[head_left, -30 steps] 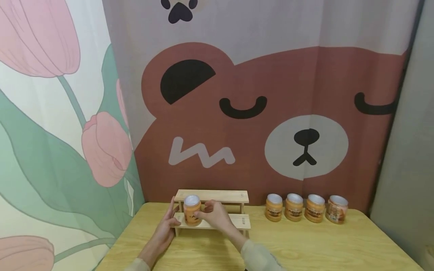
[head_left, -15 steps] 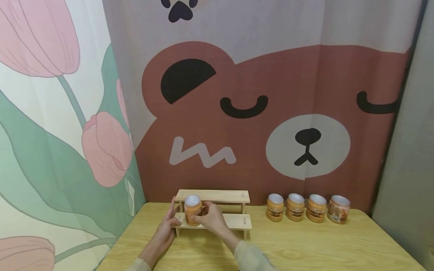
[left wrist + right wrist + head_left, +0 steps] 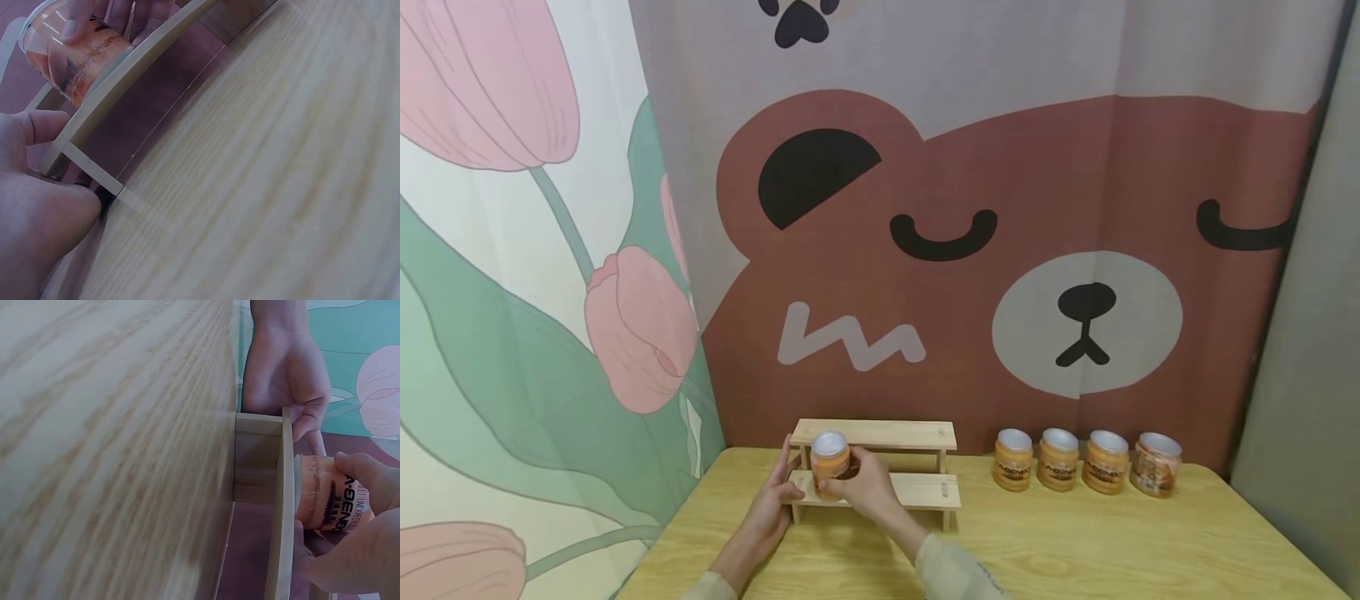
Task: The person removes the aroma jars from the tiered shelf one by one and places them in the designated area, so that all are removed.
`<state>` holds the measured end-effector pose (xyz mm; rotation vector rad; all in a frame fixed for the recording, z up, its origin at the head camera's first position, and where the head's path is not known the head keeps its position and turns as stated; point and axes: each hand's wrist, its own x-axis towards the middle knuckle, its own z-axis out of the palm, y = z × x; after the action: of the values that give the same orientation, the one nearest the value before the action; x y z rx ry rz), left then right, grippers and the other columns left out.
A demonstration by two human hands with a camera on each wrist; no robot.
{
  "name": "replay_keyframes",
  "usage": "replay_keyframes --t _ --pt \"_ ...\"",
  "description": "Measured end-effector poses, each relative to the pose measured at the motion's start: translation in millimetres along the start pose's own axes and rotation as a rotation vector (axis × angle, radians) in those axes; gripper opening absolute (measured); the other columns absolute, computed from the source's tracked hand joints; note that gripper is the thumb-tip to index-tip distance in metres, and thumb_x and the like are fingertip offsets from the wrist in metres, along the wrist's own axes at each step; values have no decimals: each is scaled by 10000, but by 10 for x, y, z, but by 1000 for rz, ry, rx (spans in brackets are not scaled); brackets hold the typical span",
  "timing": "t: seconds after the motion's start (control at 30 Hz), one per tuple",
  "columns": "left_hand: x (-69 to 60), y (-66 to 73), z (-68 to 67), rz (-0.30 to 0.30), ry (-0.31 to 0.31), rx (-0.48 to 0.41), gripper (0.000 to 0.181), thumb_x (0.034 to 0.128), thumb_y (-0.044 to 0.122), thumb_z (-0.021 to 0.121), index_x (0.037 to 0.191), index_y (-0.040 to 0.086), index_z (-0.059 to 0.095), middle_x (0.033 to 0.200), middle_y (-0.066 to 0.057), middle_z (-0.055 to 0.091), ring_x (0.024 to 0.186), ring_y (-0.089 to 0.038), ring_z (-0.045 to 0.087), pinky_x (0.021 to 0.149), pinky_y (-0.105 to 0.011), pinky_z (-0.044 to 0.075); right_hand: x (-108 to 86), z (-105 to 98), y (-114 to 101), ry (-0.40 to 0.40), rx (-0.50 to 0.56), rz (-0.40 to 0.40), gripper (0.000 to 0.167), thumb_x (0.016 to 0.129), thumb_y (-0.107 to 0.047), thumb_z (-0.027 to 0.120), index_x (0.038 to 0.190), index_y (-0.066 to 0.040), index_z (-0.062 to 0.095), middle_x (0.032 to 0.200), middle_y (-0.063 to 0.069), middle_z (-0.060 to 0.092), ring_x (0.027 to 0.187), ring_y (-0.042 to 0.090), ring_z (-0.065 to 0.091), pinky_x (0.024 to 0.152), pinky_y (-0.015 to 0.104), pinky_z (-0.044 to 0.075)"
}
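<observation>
An orange plastic jar (image 3: 828,467) with a pale top stands on the lower step of a two-step wooden rack (image 3: 917,492), near its left end. My right hand (image 3: 871,487) grips this jar from the right, thumb at the front. In the right wrist view, dark lettering shows on the jar (image 3: 325,494). My left hand (image 3: 767,510) holds the rack's left end, its thumb over the lower step and its other fingers along the side. In the left wrist view, the left hand (image 3: 37,200) sits at the rack's end, with some fingers hidden behind the wood.
Several similar orange jars (image 3: 1058,460) stand in a row on the wooden table (image 3: 1075,550) at the right. The upper step (image 3: 880,432) lies behind the held jar. A bear-print curtain (image 3: 850,333) hangs behind the table, and a tulip-print one (image 3: 550,333) at left.
The right hand has closed in around the jar, its thumb shifting lower and left across the front. The jar stays at the step's left end. The left hand keeps its place; the view shifts slightly.
</observation>
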<state>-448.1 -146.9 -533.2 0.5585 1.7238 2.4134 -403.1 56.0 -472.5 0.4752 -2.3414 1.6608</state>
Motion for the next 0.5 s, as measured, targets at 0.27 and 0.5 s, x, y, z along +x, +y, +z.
replay_keyframes --t 0.27,0.5 --pt "-5 -2 10 -6 -11 3 1037 851 -125 459 1642 367 2 1656 -231 -92 1450 -419 -243 1084 -659 -143 -5 -11 2 27 2 4 477 749 -129 903 1161 -21 689 975 17 685 839 164 640 700 328 545" --pt "-8 8 1 -11 -3 3 1036 854 -120 461 1640 367 -5 1658 -228 -100 1453 -410 -245 1087 -655 -142 5 -29 -16 12 -33 -5 461 745 -143 906 1140 -24 699 942 3 684 808 147 637 674 317 541"
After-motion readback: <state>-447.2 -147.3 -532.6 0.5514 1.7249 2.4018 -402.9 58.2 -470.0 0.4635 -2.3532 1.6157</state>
